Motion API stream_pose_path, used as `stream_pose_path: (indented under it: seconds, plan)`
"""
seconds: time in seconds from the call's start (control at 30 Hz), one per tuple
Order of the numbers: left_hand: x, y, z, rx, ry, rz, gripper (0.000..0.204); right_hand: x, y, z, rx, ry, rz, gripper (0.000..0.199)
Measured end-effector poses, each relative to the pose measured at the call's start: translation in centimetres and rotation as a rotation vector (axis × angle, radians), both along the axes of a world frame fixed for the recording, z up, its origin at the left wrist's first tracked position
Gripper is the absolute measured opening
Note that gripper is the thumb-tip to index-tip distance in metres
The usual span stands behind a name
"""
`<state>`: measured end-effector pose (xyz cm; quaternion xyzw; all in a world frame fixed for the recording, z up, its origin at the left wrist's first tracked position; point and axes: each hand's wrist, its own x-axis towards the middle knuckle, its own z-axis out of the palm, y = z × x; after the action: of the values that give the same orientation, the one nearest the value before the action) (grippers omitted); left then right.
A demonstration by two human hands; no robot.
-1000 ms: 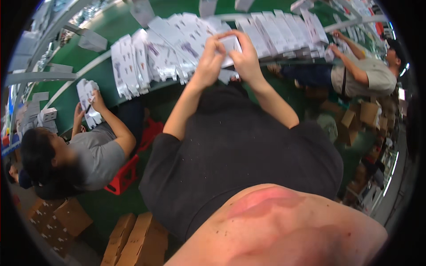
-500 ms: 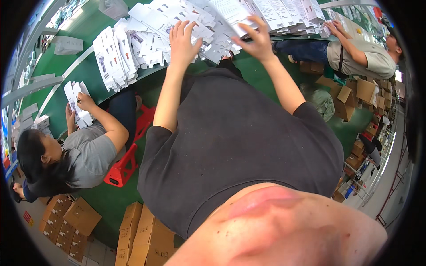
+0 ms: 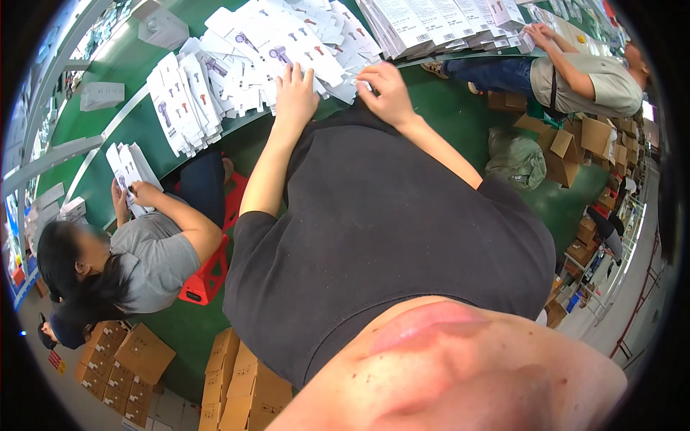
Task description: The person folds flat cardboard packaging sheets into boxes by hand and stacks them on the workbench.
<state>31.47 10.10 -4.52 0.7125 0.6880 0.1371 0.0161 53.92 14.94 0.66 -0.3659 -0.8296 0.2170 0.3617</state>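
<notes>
- The loose pile of white printed cartons (image 3: 305,42) lay on the green bench (image 3: 136,129) right before me, its front edge nearest my body.
- My left hand (image 3: 295,100) was over that front edge, its fingers a little apart, tips on or just above the cartons; I could not tell how firmly they pressed, but they were clamped on nothing.
- My right hand (image 3: 392,99) was just beside the pile's right corner, fingers bent, with a gap between them and nothing visible held; contact at the tips was unclear.
- The cartons looked folded flat, so I judged each one light, springy along its length and easy to bend across it.
- Their faces seemed smooth, and in that overlapping heap I expected one to slide off another.
- The long edges looked the best hold: thumb on one, fingers on the other, squeezing gently.
- The end flaps seemed the weak part, likely to crease if pinched.
- The neater stack (image 3: 435,25) to the right, edges aligned, looked heavier and better lifted with both hands.
</notes>
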Motion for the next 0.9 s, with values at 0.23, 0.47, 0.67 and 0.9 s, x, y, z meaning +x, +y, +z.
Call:
stream_pose_path:
  seconds: [0.23, 0.47, 0.67, 0.9]
  plan:
    - [-0.2, -4.1, 13.3, 0.284, -0.219, 0.023, 0.059, -4.9, 1.2, 2.0, 0.054, -0.043, 0.158, 0.083]
    - [-5.2, -7.7, 14.3, -0.407, -1.308, 0.257, 0.054, -8.8, 1.6, 5.0, 0.148, -0.063, 0.414, 0.113]
    - [-4.9, -5.3, 12.5, 0.158, -1.48, 0.143, 0.059, -7.5, -2.1, 5.5, -0.437, 0.163, 0.371, 0.107]
    - [-1.4, -4.4, 13.1, 0.24, -1.391, -0.256, 0.078, -6.2, -3.1, 8.1, -0.469, 0.507, 0.335, 0.074]
